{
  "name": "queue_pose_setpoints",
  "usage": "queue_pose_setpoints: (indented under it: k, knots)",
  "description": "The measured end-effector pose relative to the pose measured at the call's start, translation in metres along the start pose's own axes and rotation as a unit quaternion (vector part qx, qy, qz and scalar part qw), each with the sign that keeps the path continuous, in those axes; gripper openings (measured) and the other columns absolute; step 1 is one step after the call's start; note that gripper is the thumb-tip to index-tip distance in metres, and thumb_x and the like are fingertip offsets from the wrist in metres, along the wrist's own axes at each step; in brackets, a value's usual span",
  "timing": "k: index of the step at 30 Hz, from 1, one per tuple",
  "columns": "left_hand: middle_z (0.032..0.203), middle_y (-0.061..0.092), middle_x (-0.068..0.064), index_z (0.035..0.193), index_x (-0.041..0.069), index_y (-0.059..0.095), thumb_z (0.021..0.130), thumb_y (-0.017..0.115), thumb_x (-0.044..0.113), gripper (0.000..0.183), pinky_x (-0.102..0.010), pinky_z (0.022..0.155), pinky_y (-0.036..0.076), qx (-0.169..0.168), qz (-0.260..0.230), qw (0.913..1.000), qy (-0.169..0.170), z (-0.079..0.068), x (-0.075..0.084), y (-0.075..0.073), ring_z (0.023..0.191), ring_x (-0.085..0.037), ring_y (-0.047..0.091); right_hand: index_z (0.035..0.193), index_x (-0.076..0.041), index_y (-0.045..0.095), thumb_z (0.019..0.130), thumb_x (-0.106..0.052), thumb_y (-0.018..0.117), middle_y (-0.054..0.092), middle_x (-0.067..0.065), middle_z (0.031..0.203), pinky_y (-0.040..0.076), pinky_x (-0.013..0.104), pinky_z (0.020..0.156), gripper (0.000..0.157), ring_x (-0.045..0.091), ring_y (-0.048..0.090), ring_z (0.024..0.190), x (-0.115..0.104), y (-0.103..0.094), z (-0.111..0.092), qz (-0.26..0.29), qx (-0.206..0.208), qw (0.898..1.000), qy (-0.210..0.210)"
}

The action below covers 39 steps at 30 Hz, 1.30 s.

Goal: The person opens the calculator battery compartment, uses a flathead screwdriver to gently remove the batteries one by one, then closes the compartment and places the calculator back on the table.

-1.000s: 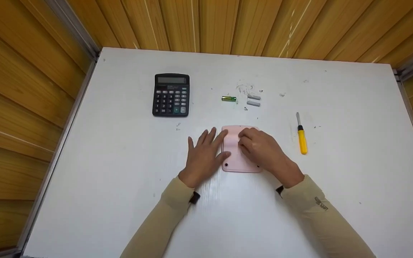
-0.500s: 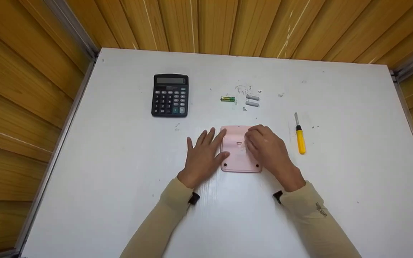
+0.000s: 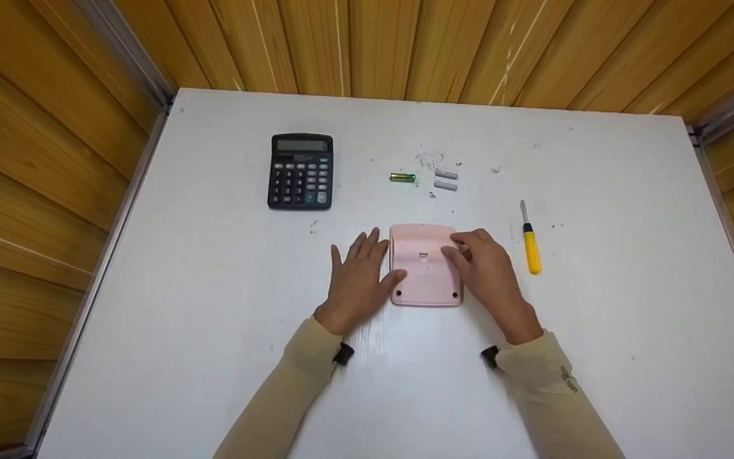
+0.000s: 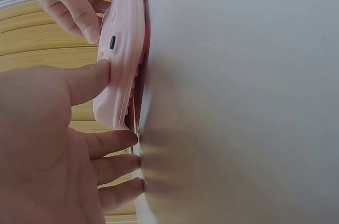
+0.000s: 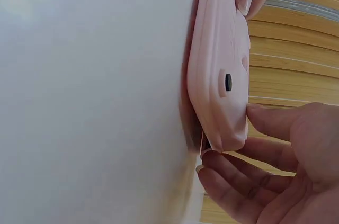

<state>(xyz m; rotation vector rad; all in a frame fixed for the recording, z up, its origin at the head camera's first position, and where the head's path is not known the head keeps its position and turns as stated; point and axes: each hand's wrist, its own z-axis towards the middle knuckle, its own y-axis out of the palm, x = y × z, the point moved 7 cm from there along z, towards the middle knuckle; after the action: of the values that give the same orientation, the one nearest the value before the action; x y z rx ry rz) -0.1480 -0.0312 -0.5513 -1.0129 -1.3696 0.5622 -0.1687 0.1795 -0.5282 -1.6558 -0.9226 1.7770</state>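
Note:
A pink calculator (image 3: 427, 280) lies face down on the white table, its back with a battery cover (image 3: 421, 239) and small black feet turned up. My left hand (image 3: 357, 280) lies spread at its left edge. The left thumb (image 4: 90, 81) rests on the calculator's back, while the other fingertips are down at the table beside it. At the right edge, my right hand (image 3: 485, 264) holds the calculator, thumb (image 5: 270, 121) on the back and fingers curled round the side. The face against the table is hidden.
A black calculator (image 3: 301, 172) lies face up at the back left. Behind the pink one are a green battery (image 3: 402, 178) and two grey batteries (image 3: 445, 185). To the right lies a screwdriver (image 3: 531, 248) with a yellow handle. Small dark specks dot the table (image 3: 182, 357).
My right hand has slid from the middle of the pink calculator's back to its right edge, uncovering the cover's latch. The left index finger has drawn off the back to the left edge.

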Motion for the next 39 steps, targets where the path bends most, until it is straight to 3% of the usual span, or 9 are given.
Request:
queue_pose_setpoints:
  k: [9,14,20,25,29,39]
  knots:
    - [0.171,0.033,-0.013,0.154,0.009,0.053,0.105,0.064,0.05,0.065,-0.073,0.122,0.001,0.002,-0.038,0.9992,-0.009,0.001,0.0,-0.003,0.16,-0.034,0.022,0.132,0.002,0.07,0.103,-0.013,0.073,0.066,0.016,0.114,0.061,0.042,0.089,0.033,0.03,0.069,0.102,0.007,0.005,-0.004,0.063,0.007,0.998,0.023]
    - [0.169,0.037,-0.014,0.156,0.012,0.051,0.104,0.065,0.048,0.065,-0.072,0.122,-0.003,0.004,-0.082,0.9966,-0.004,-0.001,-0.001,-0.006,0.16,-0.033,0.022,0.13,0.004,0.07,0.103,-0.015,0.073,0.064,0.018,0.113,0.06,0.042,0.089,0.033,0.031,0.068,0.101,0.003,0.004,-0.006,0.049,0.024,0.998,0.025]
    - [0.162,0.048,-0.011,0.164,0.009,0.039,0.105,0.063,0.047,0.074,-0.07,0.122,-0.007,0.005,-0.151,0.9885,0.006,-0.003,0.003,-0.009,0.154,-0.03,0.036,0.132,0.004,0.068,0.104,-0.017,0.073,0.059,0.019,0.115,0.058,0.043,0.092,0.036,0.032,0.063,0.102,-0.003,0.008,-0.009,0.04,0.019,0.999,0.026]
    - [0.165,0.042,-0.018,0.158,-0.001,0.047,0.105,0.063,0.045,0.072,-0.067,0.124,-0.001,0.014,-0.12,0.9927,-0.007,-0.003,0.001,-0.006,0.156,-0.033,0.032,0.133,0.001,0.067,0.103,-0.018,0.073,0.061,0.017,0.116,0.059,0.043,0.095,0.036,0.031,0.066,0.106,0.001,0.011,-0.009,0.05,0.02,0.998,0.033]
    - [0.167,0.038,-0.02,0.148,0.0,0.059,0.104,0.065,0.045,0.064,-0.067,0.124,0.003,0.018,-0.095,0.9953,-0.008,-0.003,0.001,-0.004,0.158,-0.034,0.028,0.132,0.001,0.068,0.103,-0.017,0.073,0.062,0.016,0.114,0.06,0.042,0.093,0.035,0.03,0.068,0.106,0.004,0.011,-0.009,0.064,0.023,0.997,0.038]
    - [0.164,0.043,-0.019,0.151,0.005,0.055,0.102,0.07,0.042,0.063,-0.068,0.124,-0.003,0.028,-0.147,0.9887,-0.008,-0.004,0.004,-0.007,0.157,-0.035,0.03,0.13,0.002,0.067,0.106,-0.018,0.069,0.063,0.017,0.117,0.059,0.043,0.092,0.031,0.031,0.066,0.107,-0.002,0.008,-0.015,0.05,0.029,0.997,0.051]
